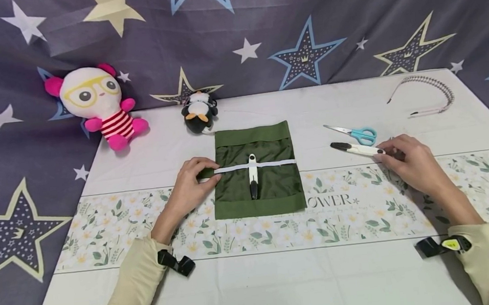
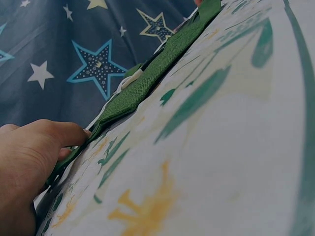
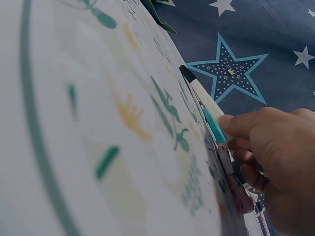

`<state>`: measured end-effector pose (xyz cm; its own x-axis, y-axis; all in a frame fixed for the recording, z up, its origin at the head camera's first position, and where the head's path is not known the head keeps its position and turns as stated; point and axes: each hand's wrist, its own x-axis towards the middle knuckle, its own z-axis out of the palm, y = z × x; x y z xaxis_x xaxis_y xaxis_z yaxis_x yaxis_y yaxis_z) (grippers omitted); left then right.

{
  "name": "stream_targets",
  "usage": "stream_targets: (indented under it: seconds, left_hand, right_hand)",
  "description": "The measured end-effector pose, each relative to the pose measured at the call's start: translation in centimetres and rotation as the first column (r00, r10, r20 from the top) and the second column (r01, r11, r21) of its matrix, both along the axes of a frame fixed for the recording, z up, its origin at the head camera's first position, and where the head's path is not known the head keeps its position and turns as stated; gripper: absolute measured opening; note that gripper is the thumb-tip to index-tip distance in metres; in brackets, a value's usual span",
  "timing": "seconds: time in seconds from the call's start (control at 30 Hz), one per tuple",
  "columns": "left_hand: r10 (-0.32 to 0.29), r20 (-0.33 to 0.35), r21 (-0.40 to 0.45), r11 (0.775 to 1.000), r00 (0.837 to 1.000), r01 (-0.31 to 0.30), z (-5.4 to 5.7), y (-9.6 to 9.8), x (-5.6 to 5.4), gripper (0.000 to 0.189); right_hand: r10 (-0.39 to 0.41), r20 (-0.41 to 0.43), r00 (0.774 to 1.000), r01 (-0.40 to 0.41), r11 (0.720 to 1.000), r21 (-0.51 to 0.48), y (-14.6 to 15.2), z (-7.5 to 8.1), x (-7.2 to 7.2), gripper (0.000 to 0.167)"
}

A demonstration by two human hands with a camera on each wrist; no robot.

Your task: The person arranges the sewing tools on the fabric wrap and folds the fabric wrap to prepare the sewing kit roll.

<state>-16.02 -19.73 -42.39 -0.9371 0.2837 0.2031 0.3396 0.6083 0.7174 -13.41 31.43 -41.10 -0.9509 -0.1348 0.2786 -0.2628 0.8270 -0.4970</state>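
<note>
A dark green cloth piece (image 1: pixel 274 185) lies flat on the table, a narrow white elastic band (image 1: pixel 278 163) running across its middle. Under that band sits a white marker-like pen (image 1: pixel 252 171), its black end toward the front. My left hand (image 1: pixel 192 182) pinches the cloth's left edge at the end of the band; the left wrist view shows the hand (image 2: pixel 39 152) there too. A second white pen with a black end (image 1: pixel 356 148) lies right of the cloth. My right hand (image 1: pixel 409 161) pinches its white end between thumb and fingers, also in the right wrist view (image 3: pixel 280 152).
Scissors with teal handles (image 1: pixel 363 135) lie just behind the second pen. A beaded headband (image 1: pixel 444 91) is at the back right. A penguin plush (image 1: pixel 199 113) sits behind the cloth, and a pink and white doll (image 1: pixel 107 104) leans at the back left near the star-printed curtain (image 1: pixel 257 13).
</note>
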Motion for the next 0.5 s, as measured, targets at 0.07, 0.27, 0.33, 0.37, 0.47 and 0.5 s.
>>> stream_targets:
  seconds: [0.07,0.27,0.33,0.37,0.47,0.5]
  left_hand:
    - [-0.001,0.0,-0.002,1.0,1.0,0.001,0.04,0.0,0.0,0.021]
    - [0.002,0.001,-0.006,1.0,1.0,-0.002,0.09,-0.01,-0.02,0.021]
    - [0.003,0.003,-0.006,1.0,1.0,-0.003,0.08,-0.01,-0.02,0.021]
    - [0.003,0.005,-0.005,1.0,1.0,-0.003,0.07,0.0,-0.02,0.021]
    - [0.002,0.007,-0.004,1.0,1.0,-0.002,0.04,0.01,0.0,0.021]
    - [0.002,0.008,-0.003,1.0,1.0,-0.002,0.03,0.0,0.0,0.021]
  right_hand:
    - [0.0,-0.019,1.0,0.0,1.0,-0.016,-0.12,0.01,0.03,0.021]
    - [-0.007,-0.038,0.999,0.002,0.993,-0.115,-0.34,0.26,0.23,0.023]
    - [-0.01,-0.017,1.0,0.008,0.988,-0.152,-0.32,0.42,0.27,0.024]
    - [-0.016,-0.002,1.0,0.016,0.985,-0.169,-0.32,0.51,0.3,0.025]
    - [-0.028,0.036,0.999,0.035,0.975,-0.217,-0.31,0.73,0.28,0.026]
    - [-0.03,0.045,0.999,0.039,0.971,-0.235,-0.32,0.77,0.26,0.027]
